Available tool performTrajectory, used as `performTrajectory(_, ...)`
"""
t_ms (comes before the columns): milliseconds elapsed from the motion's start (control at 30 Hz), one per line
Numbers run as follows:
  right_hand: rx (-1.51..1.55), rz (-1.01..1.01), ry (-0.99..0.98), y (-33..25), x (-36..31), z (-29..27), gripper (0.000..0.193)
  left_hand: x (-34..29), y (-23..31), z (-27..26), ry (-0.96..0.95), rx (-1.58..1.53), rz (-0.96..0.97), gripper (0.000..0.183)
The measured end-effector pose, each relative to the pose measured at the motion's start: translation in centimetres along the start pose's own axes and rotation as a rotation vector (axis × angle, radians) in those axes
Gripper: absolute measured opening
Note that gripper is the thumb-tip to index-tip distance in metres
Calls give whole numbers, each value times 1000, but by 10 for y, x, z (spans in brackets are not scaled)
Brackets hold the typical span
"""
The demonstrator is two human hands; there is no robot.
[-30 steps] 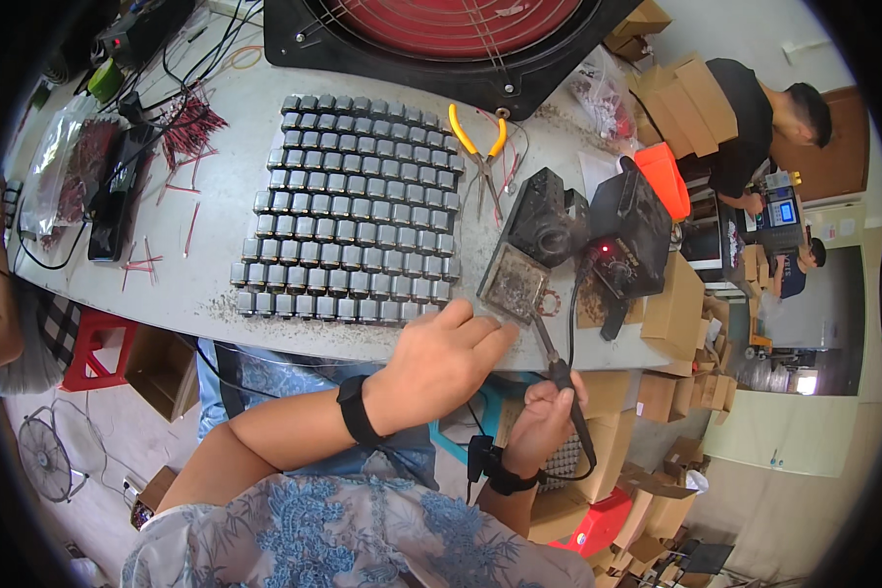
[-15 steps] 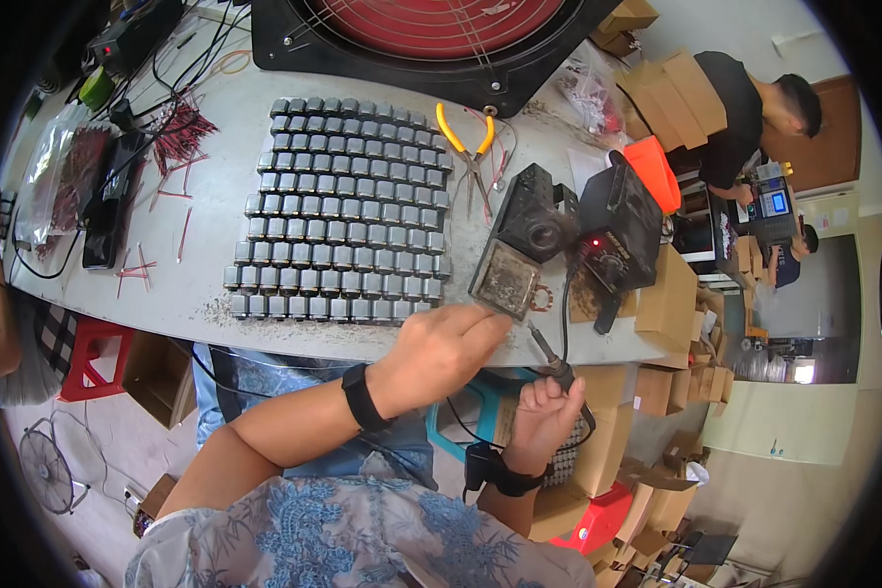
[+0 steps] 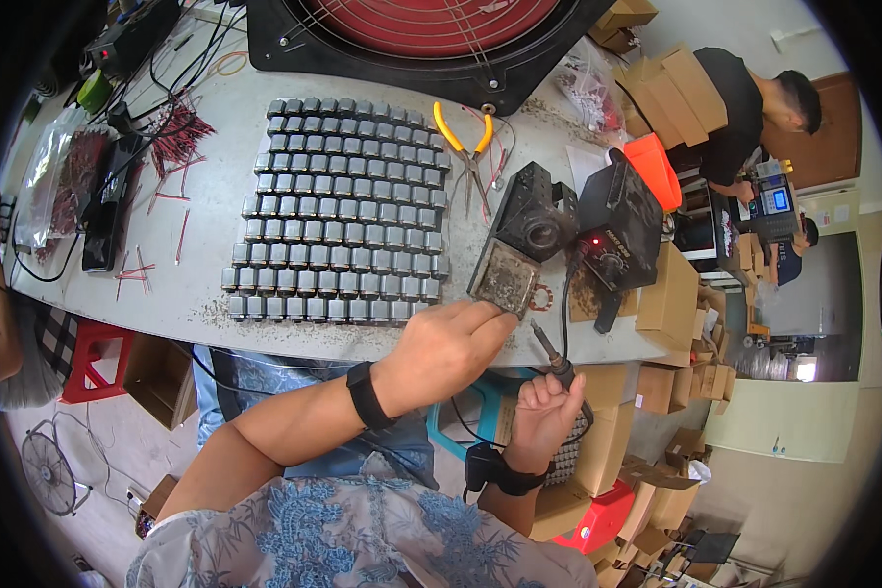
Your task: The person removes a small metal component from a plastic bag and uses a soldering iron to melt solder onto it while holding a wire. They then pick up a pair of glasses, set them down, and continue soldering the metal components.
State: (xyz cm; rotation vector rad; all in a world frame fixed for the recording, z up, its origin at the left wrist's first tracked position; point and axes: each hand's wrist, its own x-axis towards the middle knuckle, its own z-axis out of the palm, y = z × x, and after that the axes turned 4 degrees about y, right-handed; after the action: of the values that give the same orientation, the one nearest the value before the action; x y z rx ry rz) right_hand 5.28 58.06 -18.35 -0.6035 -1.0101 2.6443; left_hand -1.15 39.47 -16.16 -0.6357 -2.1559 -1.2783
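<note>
My right hand (image 3: 547, 421) is closed round the handle of a soldering iron (image 3: 559, 365), its tip pointing up and left toward the table's front edge. Beside that tip, my left hand (image 3: 449, 345) is pinched at the front corner of the soldering iron stand's dirty tray (image 3: 503, 277). Whatever lies between those fingertips is too small or hidden. Left of the stand, several rows of small grey metal-cased parts (image 3: 343, 210) form a block on the table. The soldering station (image 3: 619, 227), a black box with a lit red lamp, stands right of the stand.
Yellow-handled pliers (image 3: 468, 147) lie behind the stand. A large black-framed fan (image 3: 519, 69) fills the back edge. Red wires (image 3: 179, 137) and a plastic bag (image 3: 54, 186) lie at left. An orange bin (image 3: 654, 171) and cardboard boxes (image 3: 668, 299) stand at right; people work beyond.
My left hand has shifted slightly right along the tray's front corner, still pinched. The soldering iron in my right hand has hardly moved.
</note>
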Motion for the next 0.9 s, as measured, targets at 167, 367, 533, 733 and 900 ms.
performTrajectory(167, -14, 13, 15, 1, 0, 4, 27, -1, -2, 1, 2, 1, -4, 28)
performTrajectory(367, 18, 18, -8, -1, 1, 1, 28, 1, -1, 1, 7, 15, -1, 28)
performTrajectory(533, 19, 42, 42, 0, 2, -3, 28, 1, -3, 2, 0, 33, 7, 29)
performTrajectory(733, 50, 53, -20, 0, 1, -2, 28, 1, -3, 2, -12, 35, 4, 28)
performTrajectory(900, 30, 46, 22, 1, 2, 1, 26, 2, 0, 0, 0, 33, -18, 28)
